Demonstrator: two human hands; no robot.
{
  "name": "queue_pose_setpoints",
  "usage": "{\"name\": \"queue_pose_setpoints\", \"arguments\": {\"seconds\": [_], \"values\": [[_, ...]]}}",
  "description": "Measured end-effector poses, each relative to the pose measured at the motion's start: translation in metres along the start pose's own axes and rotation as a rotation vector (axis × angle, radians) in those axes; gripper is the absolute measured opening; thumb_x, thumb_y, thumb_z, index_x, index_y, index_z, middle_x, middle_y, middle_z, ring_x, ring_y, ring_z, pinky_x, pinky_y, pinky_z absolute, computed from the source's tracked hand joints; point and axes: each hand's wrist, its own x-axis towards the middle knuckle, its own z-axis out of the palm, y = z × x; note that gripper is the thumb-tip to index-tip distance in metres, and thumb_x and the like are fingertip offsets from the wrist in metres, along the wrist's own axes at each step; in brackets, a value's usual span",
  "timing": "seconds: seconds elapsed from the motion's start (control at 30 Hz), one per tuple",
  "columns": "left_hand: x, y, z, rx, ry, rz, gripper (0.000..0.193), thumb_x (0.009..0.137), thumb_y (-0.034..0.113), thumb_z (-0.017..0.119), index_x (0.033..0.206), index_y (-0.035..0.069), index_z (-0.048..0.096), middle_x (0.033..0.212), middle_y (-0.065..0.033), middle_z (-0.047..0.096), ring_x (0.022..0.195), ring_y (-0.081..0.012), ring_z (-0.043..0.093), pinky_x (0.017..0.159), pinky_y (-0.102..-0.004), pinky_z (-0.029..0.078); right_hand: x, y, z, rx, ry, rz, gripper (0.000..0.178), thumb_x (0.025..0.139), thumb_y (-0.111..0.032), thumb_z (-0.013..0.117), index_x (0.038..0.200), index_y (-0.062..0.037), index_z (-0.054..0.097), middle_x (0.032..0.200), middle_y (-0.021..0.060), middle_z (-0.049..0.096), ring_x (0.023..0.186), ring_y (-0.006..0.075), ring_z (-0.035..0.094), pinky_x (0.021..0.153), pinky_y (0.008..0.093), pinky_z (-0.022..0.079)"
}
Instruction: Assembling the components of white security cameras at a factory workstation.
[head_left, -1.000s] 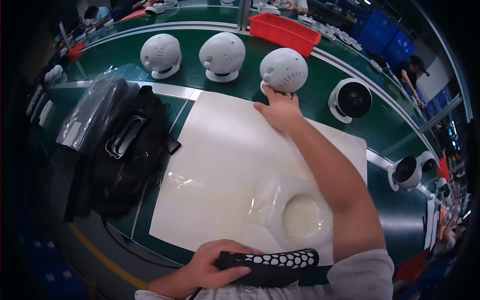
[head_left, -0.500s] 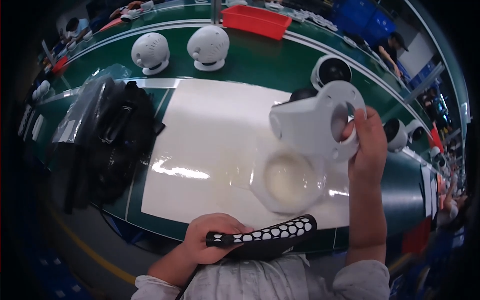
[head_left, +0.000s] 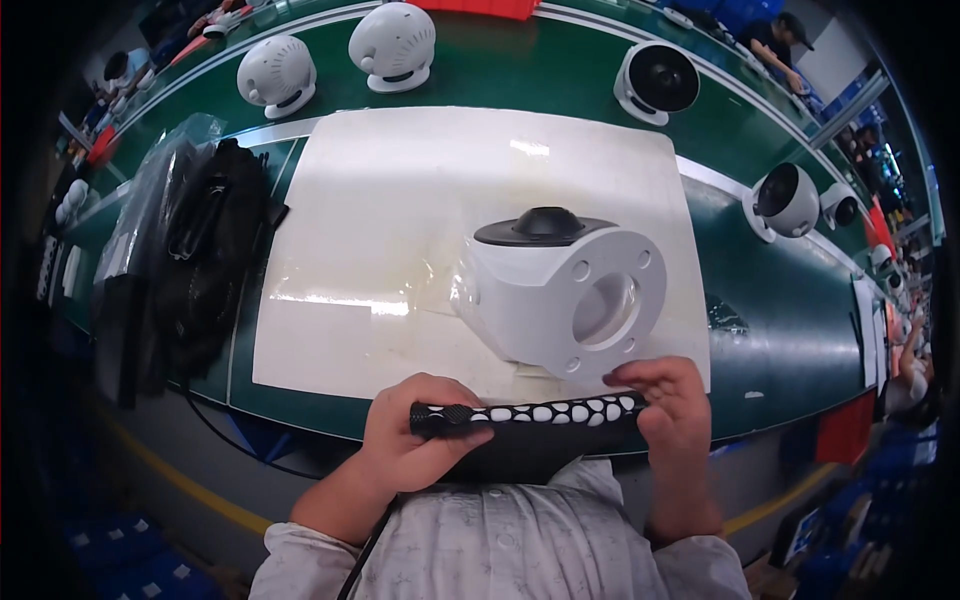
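Observation:
My left hand (head_left: 415, 435) is closed around the left end of a flat black object (head_left: 545, 412) with a row of white oval spots along its edge, held level in front of my shirt. At its right end, my right hand (head_left: 675, 405) has thumb and fingers apart, with nothing clearly gripped; whether it touches the spotted edge I cannot tell. Just beyond, a white appliance housing (head_left: 530, 280) rests on the white mat (head_left: 350, 220). A black domed disc (head_left: 545, 225) forms its top, and its ring-shaped base (head_left: 650, 290) faces my right hand.
Two white vented round appliances (head_left: 393, 45) stand at the back left; white ones with black fronts (head_left: 660, 80) stand at the back right and right. A black bag (head_left: 205, 240) and clear plastic (head_left: 150, 190) lie left of the mat. Other people (head_left: 775, 50) work farther off.
My right hand has set the white housing down on the mat, let go and come back toward the black spotted object. The left hand keeps hold; the whole view has shifted.

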Motion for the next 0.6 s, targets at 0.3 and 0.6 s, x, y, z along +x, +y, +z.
{"name": "queue_pose_setpoints", "arguments": {"seconds": [0.3,0.6], "values": [[-0.002,0.013,0.008,0.106,0.009,-0.083,0.027,0.064,-0.002,0.07,0.074,0.003,0.045,0.065,-0.0103,0.055,0.059,-0.0179,0.053,0.056,-0.0304,0.043,-0.004,-0.001,0.006,-0.334,-0.127,-0.268,0.042,0.064,-0.005,0.074,0.096,-0.0013,0.047,0.087,0.0142,0.058,0.084,0.0185,0.059,0.072,0.026,0.046],[0.001,0.016,0.012,0.148,0.102,-0.062,0.019,0.061,-0.006,0.069,0.06,0.001,0.051,0.056,-0.0079,0.054,0.05,-0.017,0.052,0.047,-0.0252,0.04,-0.003,-0.012,0.003,0.226,-0.125,0.108,0.019,0.079,0.005,0.053,0.094,0.0022,0.042,0.097,0.0178,0.057,0.089,0.0148,0.055,0.078,0.025,0.045]]}}
